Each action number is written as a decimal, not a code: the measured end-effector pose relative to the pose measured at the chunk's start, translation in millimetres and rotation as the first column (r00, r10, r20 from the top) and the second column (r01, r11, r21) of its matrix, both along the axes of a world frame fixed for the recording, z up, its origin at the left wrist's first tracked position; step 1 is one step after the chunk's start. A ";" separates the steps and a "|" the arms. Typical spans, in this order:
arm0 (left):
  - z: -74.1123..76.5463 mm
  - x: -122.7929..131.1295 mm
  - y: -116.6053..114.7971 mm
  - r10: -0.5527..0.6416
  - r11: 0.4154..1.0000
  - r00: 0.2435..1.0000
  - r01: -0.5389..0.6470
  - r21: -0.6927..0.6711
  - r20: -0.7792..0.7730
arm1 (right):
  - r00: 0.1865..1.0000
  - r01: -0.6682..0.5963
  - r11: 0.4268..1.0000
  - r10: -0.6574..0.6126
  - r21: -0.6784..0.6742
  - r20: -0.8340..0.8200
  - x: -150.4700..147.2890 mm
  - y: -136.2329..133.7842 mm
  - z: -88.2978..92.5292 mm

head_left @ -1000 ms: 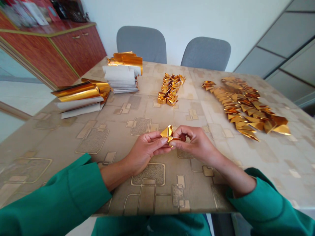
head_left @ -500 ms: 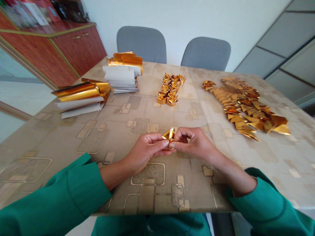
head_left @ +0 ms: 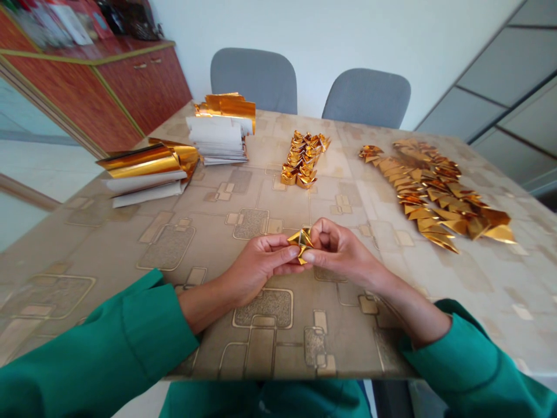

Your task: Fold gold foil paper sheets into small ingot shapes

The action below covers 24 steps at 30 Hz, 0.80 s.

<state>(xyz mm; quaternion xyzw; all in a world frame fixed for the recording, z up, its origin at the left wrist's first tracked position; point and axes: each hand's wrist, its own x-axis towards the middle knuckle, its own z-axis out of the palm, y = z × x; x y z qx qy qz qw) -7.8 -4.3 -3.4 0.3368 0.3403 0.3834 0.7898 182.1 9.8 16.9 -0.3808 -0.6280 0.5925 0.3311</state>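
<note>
A small piece of folded gold foil paper (head_left: 301, 239) is held between both hands above the near middle of the table. My left hand (head_left: 265, 258) pinches its left side, thumb on top and fingers beneath. My right hand (head_left: 342, 247) grips the right side between thumb and bent fingers. Part of the foil piece is hidden by the fingertips. Beyond the hands stand two short rows of folded gold foil pieces (head_left: 302, 159), set close together.
Folded gold foil pieces (head_left: 429, 188) lie in a long spread at the right. At the left are a stack of gold-and-white paper sheets (head_left: 217, 136) and a folded bundle of sheets (head_left: 145, 168). Two grey chairs (head_left: 255, 78) stand behind the patterned table (head_left: 195, 313).
My right fingers have shifted slightly upward on the foil piece, and its upright strip now appears folded flatter. My left hand keeps its hold. The view has shifted slightly.
</note>
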 end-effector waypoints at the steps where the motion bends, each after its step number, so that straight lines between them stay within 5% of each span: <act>1: -0.1 0.7 -0.2 0.017 1.000 1.000 -0.017 0.008 -0.004 | 1.000 -0.009 1.000 0.009 -0.009 0.007 0.8 0.4 0.4; 8: 0.2 3.2 -3.9 0.127 0.990 0.989 -0.121 0.075 -0.076 | 0.962 0.050 0.973 -0.108 0.227 0.250 -1.6 -4.0 -2.9; 16: 0.4 0.9 -2.6 0.121 0.982 0.980 -0.094 0.161 -0.161 | 0.974 0.077 0.975 -0.118 0.210 0.191 -6.0 -6.1 -8.0; 24: 2.6 -2.9 2.5 0.057 0.969 0.978 -0.006 0.247 -0.201 | 0.963 0.123 0.929 -0.197 0.349 0.184 -8.2 -9.3 4.0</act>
